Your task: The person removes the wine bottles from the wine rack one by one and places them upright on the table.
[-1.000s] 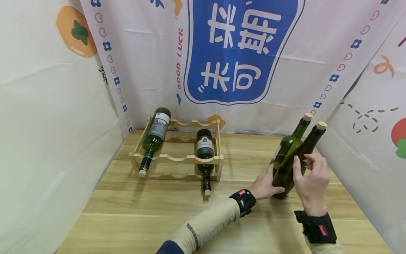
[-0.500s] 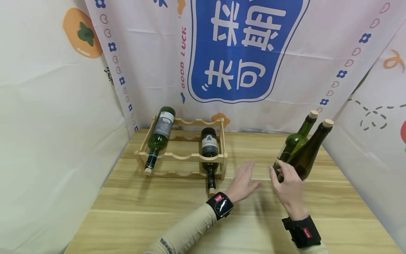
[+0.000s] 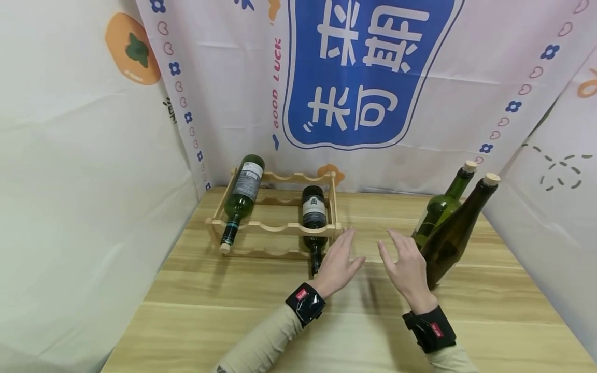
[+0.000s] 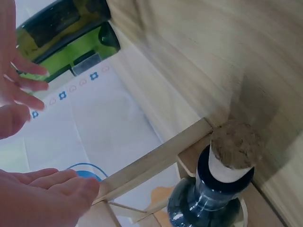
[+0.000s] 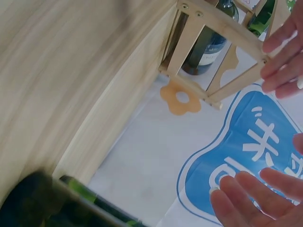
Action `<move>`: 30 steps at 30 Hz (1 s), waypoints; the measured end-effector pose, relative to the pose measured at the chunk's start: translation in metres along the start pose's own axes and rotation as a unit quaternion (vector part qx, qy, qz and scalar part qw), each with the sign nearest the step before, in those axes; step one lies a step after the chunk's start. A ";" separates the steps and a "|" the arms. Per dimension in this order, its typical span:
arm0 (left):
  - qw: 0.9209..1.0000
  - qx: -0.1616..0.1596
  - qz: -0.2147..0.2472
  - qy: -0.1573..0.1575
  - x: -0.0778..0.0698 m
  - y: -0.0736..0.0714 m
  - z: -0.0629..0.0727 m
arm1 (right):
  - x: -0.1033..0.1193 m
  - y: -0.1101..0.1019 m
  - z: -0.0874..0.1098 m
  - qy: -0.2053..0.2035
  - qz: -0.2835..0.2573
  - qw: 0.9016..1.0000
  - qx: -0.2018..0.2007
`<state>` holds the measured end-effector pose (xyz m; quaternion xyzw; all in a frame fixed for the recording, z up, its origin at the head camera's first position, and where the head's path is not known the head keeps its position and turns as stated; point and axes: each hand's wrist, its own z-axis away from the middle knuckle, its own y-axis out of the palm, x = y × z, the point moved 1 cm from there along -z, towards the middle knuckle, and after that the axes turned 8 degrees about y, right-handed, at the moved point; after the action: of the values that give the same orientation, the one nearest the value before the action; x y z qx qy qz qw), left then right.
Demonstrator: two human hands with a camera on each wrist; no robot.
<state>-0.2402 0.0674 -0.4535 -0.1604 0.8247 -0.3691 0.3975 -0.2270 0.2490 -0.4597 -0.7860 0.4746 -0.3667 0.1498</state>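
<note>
Rack of pale wood, centre-left of frame: green glass bottle, dark glass bottle, both corked. Frame right: two standing corked bottles. Lower centre: my left hand, right hand, fingers released, empty.

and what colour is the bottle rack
Pale yellowish-brown, like bare wood; the rack shows best in the head view.

On the wooden rack, your labelled green bottle lies at the upper tier's left end, your labelled dark bottle at the lower tier's right end, necks towards you. Well right of the rack stand a corked green bottle and a corked brown bottle. Your left hand is nearest the rack; your right hand, right of the rack, nears the brown bottle.
</note>
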 end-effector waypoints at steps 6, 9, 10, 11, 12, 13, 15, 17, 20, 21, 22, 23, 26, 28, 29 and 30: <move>0.998 -0.025 -0.044 0.026 0.000 -0.003 0.008 | 0.004 0.007 -0.002 -0.004 -0.004 1.000 0.009; 0.996 -0.054 -0.050 0.041 0.002 -0.005 0.011 | 0.005 0.009 -0.002 -0.006 -0.006 1.000 0.007; 0.996 -0.064 -0.051 0.046 0.002 -0.005 0.012 | 0.005 0.009 -0.002 -0.007 -0.007 1.000 0.005; 0.995 -0.074 -0.051 0.048 0.004 -0.006 0.013 | 0.005 0.009 -0.002 -0.007 -0.006 1.000 0.005; 0.994 -0.084 -0.048 0.049 0.005 -0.006 0.014 | 0.005 0.010 -0.002 -0.008 -0.006 1.000 0.005; 0.993 -0.095 -0.046 0.048 0.007 -0.006 0.016 | 0.005 0.010 -0.002 -0.008 -0.006 1.000 0.005; 0.992 -0.115 -0.037 0.044 0.011 -0.007 0.019 | 0.005 0.010 -0.002 -0.006 -0.006 1.000 0.008; 0.989 -0.137 -0.028 0.038 0.015 -0.009 0.023 | 0.006 0.010 -0.002 -0.001 -0.005 1.000 0.015; 0.985 -0.169 -0.023 0.029 0.023 -0.013 0.027 | 0.007 0.010 -0.001 0.004 -0.006 1.000 0.022; 0.983 -0.180 -0.024 0.026 0.026 -0.014 0.028 | 0.007 0.011 -0.001 0.004 -0.008 1.000 0.024; 0.982 -0.187 -0.025 0.020 0.029 -0.016 0.030 | 0.007 0.011 -0.001 0.004 -0.010 1.000 0.026; 0.981 -0.193 -0.023 0.015 0.032 -0.017 0.032 | 0.007 0.012 -0.001 0.002 -0.011 1.000 0.027; 0.980 -0.195 -0.023 -0.007 0.040 -0.022 0.037 | 0.008 0.014 -0.001 0.000 -0.012 0.999 0.032; 0.981 -0.192 -0.026 -0.022 0.045 -0.026 0.041 | 0.008 0.015 -0.001 0.000 -0.011 0.999 0.037; 0.981 -0.192 -0.027 -0.028 0.047 -0.028 0.043 | 0.008 0.015 -0.001 0.000 -0.009 0.999 0.038; 0.980 -0.193 -0.031 -0.033 0.049 -0.030 0.045 | 0.008 0.015 -0.001 0.001 -0.009 0.999 0.040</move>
<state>-0.2370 -0.0017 -0.4764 -0.2716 0.8615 -0.2091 0.3747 -0.2348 0.2342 -0.4644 -0.7831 0.4530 -0.3875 0.1770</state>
